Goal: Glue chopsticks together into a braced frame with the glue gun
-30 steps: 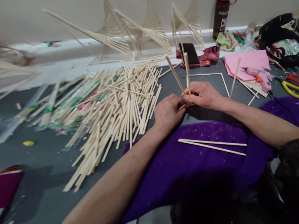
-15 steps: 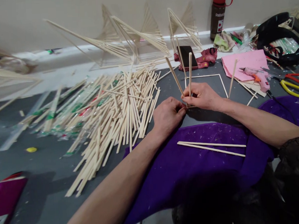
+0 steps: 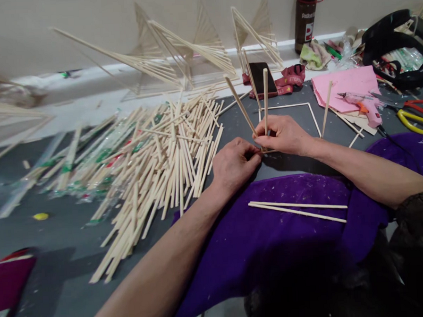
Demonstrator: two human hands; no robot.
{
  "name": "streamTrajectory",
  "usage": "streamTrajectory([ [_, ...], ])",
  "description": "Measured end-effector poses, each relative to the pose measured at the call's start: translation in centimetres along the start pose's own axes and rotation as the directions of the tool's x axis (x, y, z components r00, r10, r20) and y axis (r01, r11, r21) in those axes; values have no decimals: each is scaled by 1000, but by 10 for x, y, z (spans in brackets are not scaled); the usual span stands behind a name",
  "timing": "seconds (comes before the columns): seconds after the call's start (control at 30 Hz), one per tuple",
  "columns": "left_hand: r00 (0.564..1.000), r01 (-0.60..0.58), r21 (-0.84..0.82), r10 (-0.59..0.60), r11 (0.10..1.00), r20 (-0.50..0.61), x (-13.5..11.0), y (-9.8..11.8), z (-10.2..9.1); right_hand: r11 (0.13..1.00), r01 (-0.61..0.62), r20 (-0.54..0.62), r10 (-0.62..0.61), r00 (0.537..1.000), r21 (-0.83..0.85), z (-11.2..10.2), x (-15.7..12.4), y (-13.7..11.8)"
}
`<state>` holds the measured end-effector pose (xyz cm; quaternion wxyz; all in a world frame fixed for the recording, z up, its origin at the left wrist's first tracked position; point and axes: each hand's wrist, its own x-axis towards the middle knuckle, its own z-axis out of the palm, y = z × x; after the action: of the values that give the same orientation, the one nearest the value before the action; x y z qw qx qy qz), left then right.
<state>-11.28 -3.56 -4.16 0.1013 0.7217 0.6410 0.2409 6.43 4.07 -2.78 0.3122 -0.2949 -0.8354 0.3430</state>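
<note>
**A:** What have your fingers got?

**B:** Your right hand (image 3: 284,135) is pinched round the upright stick (image 3: 265,99), low down. Your left hand (image 3: 235,164) is curled tight, its fingertips closed on the foot of the slanted stick (image 3: 240,105).

**A:** Where do the sticks sit?

**B:** Their feet meet between your two sets of fingertips. The stick pile (image 3: 161,151) lies beyond your left knuckles. Two loose sticks (image 3: 299,208) rest on the purple cloth (image 3: 273,250), near your right wrist.

Pale matt wooden sticks (image 3: 265,89), speckled purple cloth (image 3: 272,240), matt grey surface (image 3: 61,261), glossy plastic wrappers (image 3: 90,150)
</note>
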Motion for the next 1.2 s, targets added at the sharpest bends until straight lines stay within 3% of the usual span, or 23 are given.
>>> streamTrajectory([
  [0.17,1000,0,-32,0,999,13,-1,-2,0,1000,9,0,-9,1000,-11,1,0,1],
  [0.33,999,12,-172,-18,985,-34,2,-6,0,1000,-4,-13,4,1000,1,0,1,-1],
  [0.53,990,126,-450,-143,884,-4,14,-12,-5,999,-42,-33,43,999,8,-2,0,-7],
  [0.7,994,101,-562,-102,821,29,20,-12,-8,999,-26,-38,27,999,28,-2,-1,-8],
  [0.9,997,57,-565,-71,823,-3,20,-8,-9,998,-10,-53,13,999,57,-3,-2,-5],
  [1.2,999,38,-408,-25,912,37,18,-9,-7,999,-17,-35,18,999,46,-2,-5,-3],
])
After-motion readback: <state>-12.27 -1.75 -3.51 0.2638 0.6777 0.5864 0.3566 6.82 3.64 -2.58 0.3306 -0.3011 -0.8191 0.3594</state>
